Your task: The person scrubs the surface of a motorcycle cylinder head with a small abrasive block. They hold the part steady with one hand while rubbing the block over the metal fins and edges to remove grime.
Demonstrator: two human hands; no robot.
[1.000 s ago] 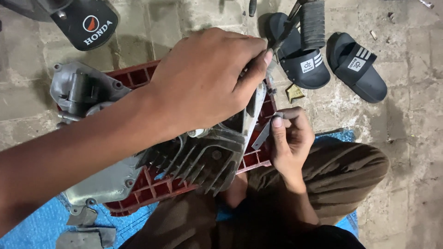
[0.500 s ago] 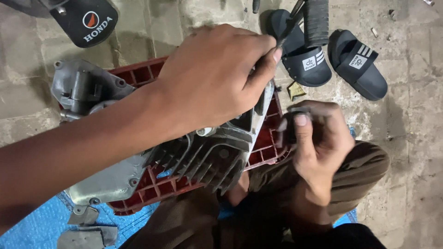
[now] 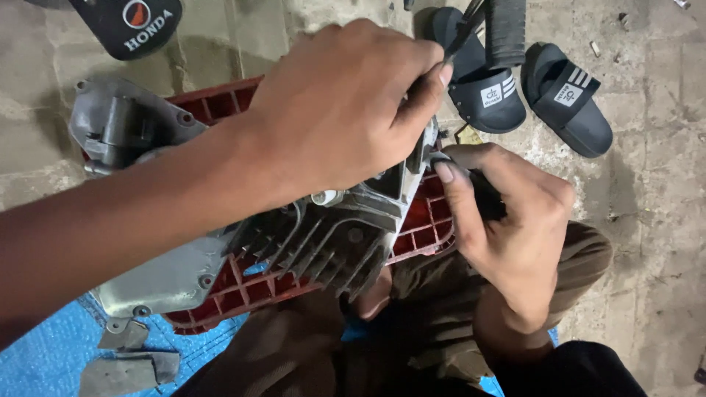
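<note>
A grey finned engine block [image 3: 331,242] lies across a red plastic crate [image 3: 419,228]. My left hand [image 3: 346,110] reaches over the block from the left. Its fingertips are pinched on a thin dark tool [image 3: 462,33] at the block's upper right edge. My right hand [image 3: 515,220] is at the block's right side, curled around a small dark tool [image 3: 487,198]. Its thumb presses on a pale part at the block's edge. What the tools touch is hidden by my fingers.
Two dark slippers [image 3: 566,103] lie on the concrete floor at the upper right, with a black ribbed grip [image 3: 507,29] above them. A black cover with a red emblem [image 3: 132,26] lies at the top left. Grey metal brackets [image 3: 125,360] rest on a blue sheet [image 3: 44,360]. My knees are below the crate.
My right hand has come up from lower right to the block's right edge, and its thumb now presses there. My left hand stays on top, fingers still pinched.
</note>
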